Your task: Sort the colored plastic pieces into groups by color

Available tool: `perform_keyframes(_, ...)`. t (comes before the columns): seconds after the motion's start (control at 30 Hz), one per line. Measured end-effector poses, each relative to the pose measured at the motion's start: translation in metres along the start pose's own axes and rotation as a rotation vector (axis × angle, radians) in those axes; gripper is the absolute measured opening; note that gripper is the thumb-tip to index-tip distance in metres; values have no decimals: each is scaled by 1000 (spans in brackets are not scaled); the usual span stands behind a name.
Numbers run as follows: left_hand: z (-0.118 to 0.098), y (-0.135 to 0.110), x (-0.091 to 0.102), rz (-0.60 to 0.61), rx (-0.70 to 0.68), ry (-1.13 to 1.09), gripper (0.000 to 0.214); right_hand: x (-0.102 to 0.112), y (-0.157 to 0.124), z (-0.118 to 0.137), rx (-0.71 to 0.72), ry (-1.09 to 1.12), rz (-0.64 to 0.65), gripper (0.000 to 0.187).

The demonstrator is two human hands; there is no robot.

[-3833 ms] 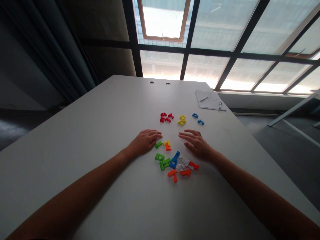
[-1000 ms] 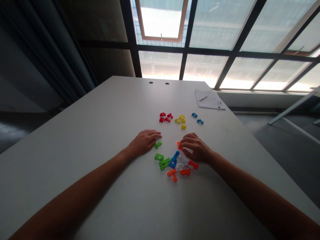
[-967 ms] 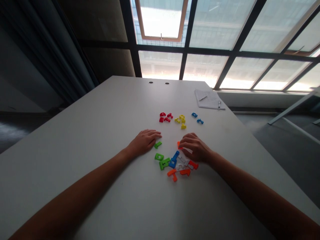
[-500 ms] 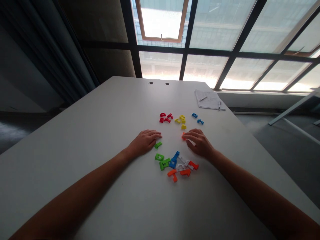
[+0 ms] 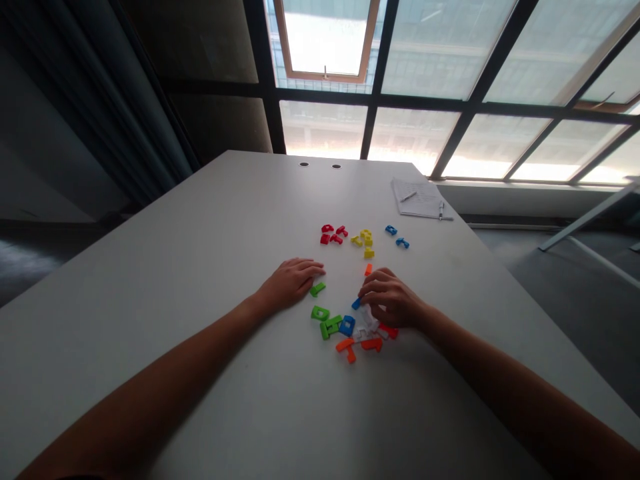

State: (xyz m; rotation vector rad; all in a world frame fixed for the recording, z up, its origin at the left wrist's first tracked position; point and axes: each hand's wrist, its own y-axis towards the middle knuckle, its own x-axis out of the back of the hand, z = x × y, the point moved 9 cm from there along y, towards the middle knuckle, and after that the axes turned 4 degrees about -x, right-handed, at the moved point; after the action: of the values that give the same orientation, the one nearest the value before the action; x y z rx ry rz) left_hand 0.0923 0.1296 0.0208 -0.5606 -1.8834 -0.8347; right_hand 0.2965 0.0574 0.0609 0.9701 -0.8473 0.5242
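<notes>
Small coloured plastic puzzle pieces lie on a grey table (image 5: pixel 200 267). My left hand (image 5: pixel 291 281) rests flat on the table with its fingers stretched out, next to a lone green piece (image 5: pixel 317 289). My right hand (image 5: pixel 393 301) hovers over the mixed pile, fingers curled, its fingertips pinched on the upper end of a long blue piece (image 5: pixel 349 321). Around that piece lie green pieces (image 5: pixel 326 320), white pieces (image 5: pixel 369 321), orange pieces (image 5: pixel 359 345) and a red piece (image 5: pixel 389 331). A single orange piece (image 5: pixel 368 269) lies alone just beyond my right hand.
Farther back, sorted by colour, are red pieces (image 5: pixel 333 234), yellow pieces (image 5: pixel 365 240) and blue pieces (image 5: pixel 396 237). A sheet of paper (image 5: pixel 419 198) with pens lies at the far right corner. Large windows rise behind the table.
My right hand carried an orange piece out of the pile, set it down near the yellow group, then came back and closed on the blue piece. My left hand stayed still.
</notes>
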Motion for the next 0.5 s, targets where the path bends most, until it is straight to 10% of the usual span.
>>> perform_keyframes(0.5, 4, 0, -3, 3, -11, 13, 36, 49, -48, -112, -638, -652, -343, 42)
